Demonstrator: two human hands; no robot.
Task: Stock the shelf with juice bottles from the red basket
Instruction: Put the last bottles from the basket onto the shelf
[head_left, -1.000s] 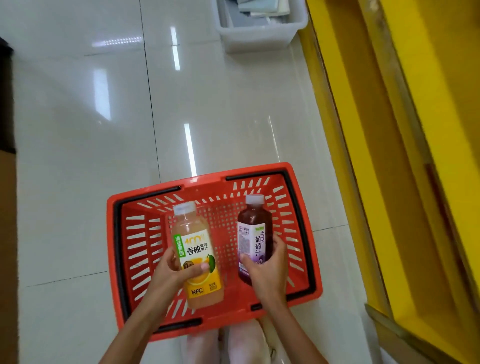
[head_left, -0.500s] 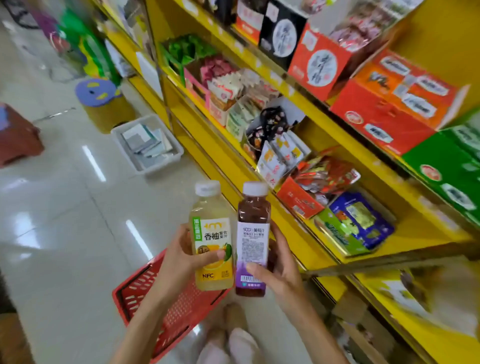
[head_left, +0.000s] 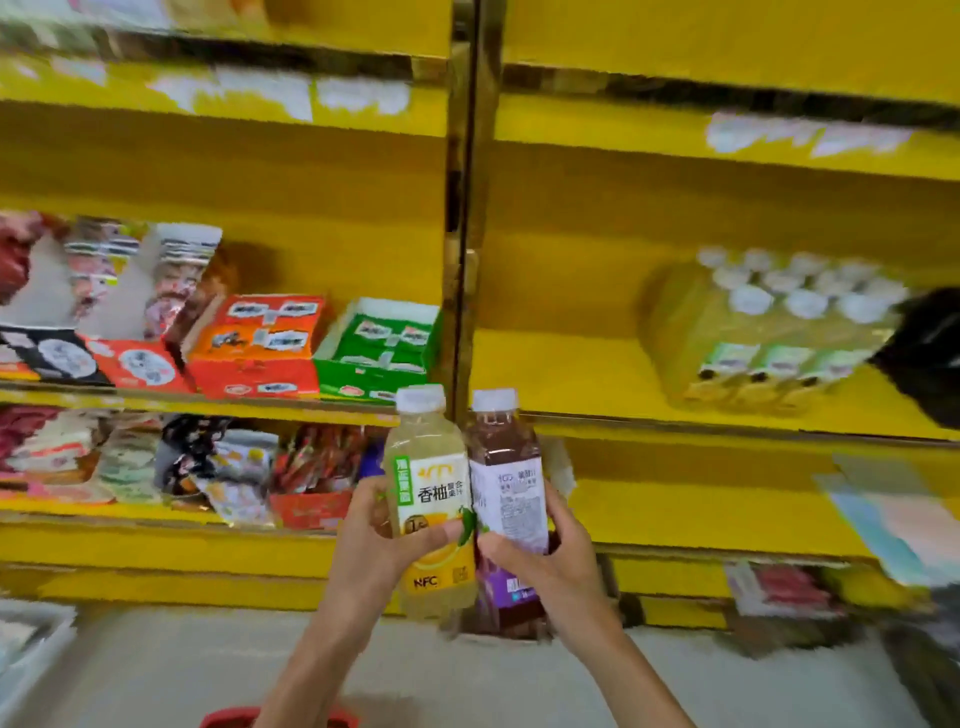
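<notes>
- Yellow shelving (head_left: 561, 374) fills most of my view, two bays split by a dark upright post; the picture is smeared, so I cannot read the price tags on the shelf edges.
- Pale floor (head_left: 156, 670) runs along the bottom.
- On the right bay's middle shelf sits a wrapped pack of pale juice bottles (head_left: 769, 332) with white caps, and a dark shape I cannot make out lies just beside it at the frame edge.
- On the left bay, an orange box (head_left: 254, 348) and a green box (head_left: 379, 348) stand side by side, with snack bags (head_left: 223, 467) crowding the shelf below.
- The pale yellow juice bottle (head_left: 434, 488) and the dark purple juice bottle (head_left: 506, 457) are held upright in the air in front of the post, side by side and touching at the labels, not on any shelf.
- My left grip (head_left: 374, 551) is wrapped round the yellow bottle, thumb across its label.
- My right grip (head_left: 556, 566) is clenched round the purple bottle's lower half.
- A sliver of the red basket (head_left: 228, 719) shows at the bottom edge, on the floor below my arms.
</notes>
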